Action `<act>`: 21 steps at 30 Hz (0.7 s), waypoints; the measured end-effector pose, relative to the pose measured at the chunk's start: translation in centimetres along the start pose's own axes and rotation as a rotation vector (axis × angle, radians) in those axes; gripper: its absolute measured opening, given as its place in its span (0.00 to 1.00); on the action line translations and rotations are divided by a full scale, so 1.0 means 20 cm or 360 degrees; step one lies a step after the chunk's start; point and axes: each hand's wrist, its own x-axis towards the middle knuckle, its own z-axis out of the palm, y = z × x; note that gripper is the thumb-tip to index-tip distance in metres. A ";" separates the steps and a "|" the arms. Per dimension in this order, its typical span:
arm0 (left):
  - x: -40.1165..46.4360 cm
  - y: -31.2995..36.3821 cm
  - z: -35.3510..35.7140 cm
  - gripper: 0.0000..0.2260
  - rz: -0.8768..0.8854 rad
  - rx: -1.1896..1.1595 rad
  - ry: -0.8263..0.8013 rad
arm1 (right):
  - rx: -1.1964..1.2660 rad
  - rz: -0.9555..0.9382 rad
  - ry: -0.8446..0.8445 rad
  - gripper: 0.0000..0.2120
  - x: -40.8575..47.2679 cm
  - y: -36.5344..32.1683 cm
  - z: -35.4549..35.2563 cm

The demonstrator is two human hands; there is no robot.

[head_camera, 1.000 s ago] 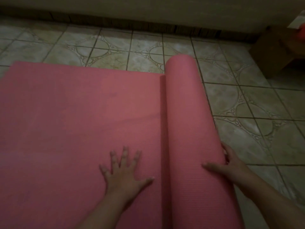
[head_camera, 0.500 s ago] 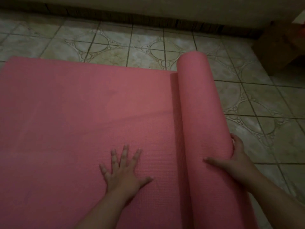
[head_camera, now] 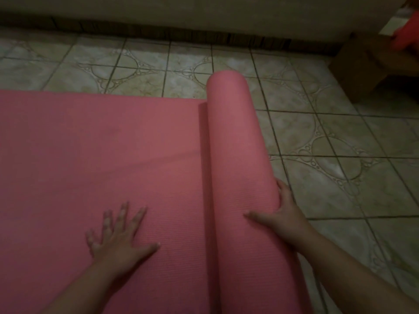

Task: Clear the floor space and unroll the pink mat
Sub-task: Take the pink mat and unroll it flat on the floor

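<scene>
The pink mat [head_camera: 102, 155] lies partly unrolled on the tiled floor, flat across the left and middle of the view. Its rolled part [head_camera: 235, 141] stands as a thick cylinder along the flat part's right edge, running from near me to the far edge. My left hand [head_camera: 120, 236] rests flat on the unrolled surface, fingers spread. My right hand [head_camera: 281, 211] cups the right side of the roll, thumb lying on top and fingers wrapped around its far side.
Patterned beige floor tiles [head_camera: 340, 177] extend to the right of the roll and behind the mat. A dark baseboard and wall [head_camera: 181, 32] run along the back. A brown wooden piece of furniture [head_camera: 367, 64] stands at the back right, with something red on it.
The roll moved right between the first two frames, uncovering more flat mat. My right hand stayed on the roll and slid further around it. The left hand kept its place.
</scene>
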 end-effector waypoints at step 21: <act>-0.01 0.21 0.03 0.54 -0.0130 -0.0112 -0.0104 | -0.0069 0.0266 0.0221 0.44 0.01 0.12 -0.48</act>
